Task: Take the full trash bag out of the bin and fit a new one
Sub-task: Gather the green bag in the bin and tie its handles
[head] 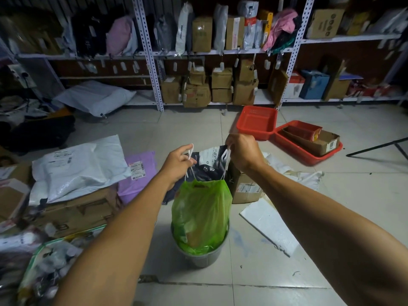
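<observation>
Both hands are raised at the centre of the frame: the left hand (pixel 180 161) and the right hand (pixel 242 151) each pinch a white drawstring (pixel 226 164) of the green trash bag (pixel 201 208). That bag hangs stretched upward, its lower part still inside the grey bin (pixel 201 257) on the tiled floor (pixel 331 217). Behind it, at upper right, sit red baskets (pixel 257 122); parcels (pixel 77 166) lie at left.

Two red baskets (pixel 257 122) sit side by side on the tiled floor (pixel 198 124), near metal shelves (pixel 150 54) stacked with cardboard boxes. A white mailer (pixel 79 166) lies partly over a purple one (pixel 141 173) at left.
</observation>
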Action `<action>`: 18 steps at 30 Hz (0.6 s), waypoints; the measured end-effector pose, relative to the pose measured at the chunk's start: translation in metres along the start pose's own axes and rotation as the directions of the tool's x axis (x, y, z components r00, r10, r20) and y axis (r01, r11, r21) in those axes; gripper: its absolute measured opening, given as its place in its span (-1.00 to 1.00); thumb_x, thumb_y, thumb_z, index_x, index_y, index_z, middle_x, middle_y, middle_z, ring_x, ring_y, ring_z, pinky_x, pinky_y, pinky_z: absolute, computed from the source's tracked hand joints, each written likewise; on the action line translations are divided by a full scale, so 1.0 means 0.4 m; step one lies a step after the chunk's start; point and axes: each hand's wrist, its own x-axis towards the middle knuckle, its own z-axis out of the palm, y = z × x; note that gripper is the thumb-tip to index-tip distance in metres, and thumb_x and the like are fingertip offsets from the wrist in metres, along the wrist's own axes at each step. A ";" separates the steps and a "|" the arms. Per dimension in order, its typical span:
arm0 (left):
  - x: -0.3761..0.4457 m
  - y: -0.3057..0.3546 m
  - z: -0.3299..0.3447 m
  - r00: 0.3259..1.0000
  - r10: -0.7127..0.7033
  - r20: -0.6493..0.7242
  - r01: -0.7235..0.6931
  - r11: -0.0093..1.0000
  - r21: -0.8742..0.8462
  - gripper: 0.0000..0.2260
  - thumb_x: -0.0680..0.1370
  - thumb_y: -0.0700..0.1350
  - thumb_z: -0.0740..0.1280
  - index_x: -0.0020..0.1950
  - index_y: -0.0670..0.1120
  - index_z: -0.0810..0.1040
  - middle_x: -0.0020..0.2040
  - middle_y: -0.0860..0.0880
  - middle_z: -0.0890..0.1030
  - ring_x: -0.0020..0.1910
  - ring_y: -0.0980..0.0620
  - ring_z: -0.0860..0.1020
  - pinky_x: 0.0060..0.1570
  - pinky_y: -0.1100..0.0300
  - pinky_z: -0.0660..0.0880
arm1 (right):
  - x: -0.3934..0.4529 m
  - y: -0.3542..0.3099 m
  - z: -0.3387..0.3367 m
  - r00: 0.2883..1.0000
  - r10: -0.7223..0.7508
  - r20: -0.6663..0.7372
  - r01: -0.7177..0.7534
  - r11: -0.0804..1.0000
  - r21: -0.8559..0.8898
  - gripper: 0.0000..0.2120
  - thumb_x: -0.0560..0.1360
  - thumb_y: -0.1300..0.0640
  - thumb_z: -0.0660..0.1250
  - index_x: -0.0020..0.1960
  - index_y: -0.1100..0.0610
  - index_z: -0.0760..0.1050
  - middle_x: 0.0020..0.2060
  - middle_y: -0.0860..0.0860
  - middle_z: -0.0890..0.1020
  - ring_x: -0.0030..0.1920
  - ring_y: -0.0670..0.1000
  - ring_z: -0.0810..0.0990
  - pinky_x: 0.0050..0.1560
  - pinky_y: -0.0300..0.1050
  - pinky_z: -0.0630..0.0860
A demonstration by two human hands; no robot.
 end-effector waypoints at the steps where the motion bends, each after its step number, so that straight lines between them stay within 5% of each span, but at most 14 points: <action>1: 0.004 -0.001 0.007 1.000 0.000 0.005 0.000 1.000 -0.002 -0.52 0.57 -0.35 0.26 0.46 -0.06 0.36 0.01 -0.20 0.65 -0.06 0.03 0.57 -0.24 0.46 0.42 | 0.001 -0.003 0.004 1.000 -0.001 0.000 0.001 1.000 0.010 -0.66 0.44 0.48 0.22 0.03 0.17 0.62 -0.07 0.09 0.69 -0.10 0.11 0.64 -0.23 -0.18 0.36; 9: 0.010 0.007 0.067 0.992 -0.044 0.119 0.042 0.999 0.021 -0.62 0.50 -0.33 0.37 0.30 -0.10 0.53 0.01 -0.10 0.62 -0.20 0.08 0.57 -0.31 0.42 0.49 | 0.020 -0.003 0.041 0.998 -0.040 0.042 0.031 0.981 0.194 -0.73 0.43 0.39 0.24 -0.09 0.09 0.62 -0.13 0.01 0.68 -0.16 0.02 0.63 -0.25 -0.20 0.47; 13: 0.022 -0.008 0.099 0.970 -0.073 0.231 0.065 0.997 0.040 -0.67 0.45 -0.26 0.46 0.20 -0.10 0.57 -0.08 -0.02 0.63 -0.09 0.01 0.58 0.01 0.13 0.52 | 0.038 -0.016 0.028 0.978 0.155 0.143 -0.211 0.749 0.628 -0.67 0.36 0.54 0.23 -0.18 0.14 0.56 -0.34 0.04 0.59 -0.34 0.00 0.56 -0.34 -0.13 0.55; 18: 0.027 -0.011 0.150 0.971 -0.038 0.236 0.040 0.999 -0.006 -0.85 0.46 -0.41 0.40 -0.02 -0.26 0.57 -0.22 -0.03 0.56 -0.30 0.15 0.58 -0.26 0.33 0.49 | 0.045 -0.024 0.011 0.971 0.116 0.210 -0.234 0.652 0.721 -0.69 0.38 0.55 0.26 -0.14 0.18 0.55 -0.31 0.07 0.56 -0.28 0.01 0.56 -0.23 -0.09 0.59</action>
